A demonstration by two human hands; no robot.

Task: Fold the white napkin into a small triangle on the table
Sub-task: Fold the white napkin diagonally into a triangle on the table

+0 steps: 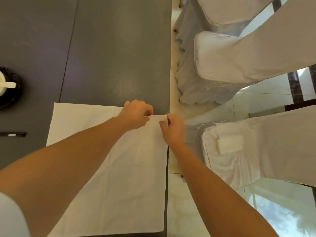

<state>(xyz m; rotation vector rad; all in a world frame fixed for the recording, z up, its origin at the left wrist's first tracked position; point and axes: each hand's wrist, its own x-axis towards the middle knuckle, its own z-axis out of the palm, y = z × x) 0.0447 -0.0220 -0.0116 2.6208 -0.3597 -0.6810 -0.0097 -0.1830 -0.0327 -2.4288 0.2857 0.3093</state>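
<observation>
The white napkin [130,177] lies spread flat on the dark grey table [111,57], reaching to the table's right edge. Both hands meet at its far right corner. My left hand [136,113] pinches the far edge of the cloth just left of that corner. My right hand [174,129] pinches the corner itself, which is lifted slightly off the table. My forearms cross over the lower part of the napkin and hide some of it.
A dark round dish with a white cup and spoon [6,86] sits at the left edge. A black pen-like item [13,134] lies left of the napkin. Chairs in white covers [230,57] stand to the right of the table over a pale tiled floor.
</observation>
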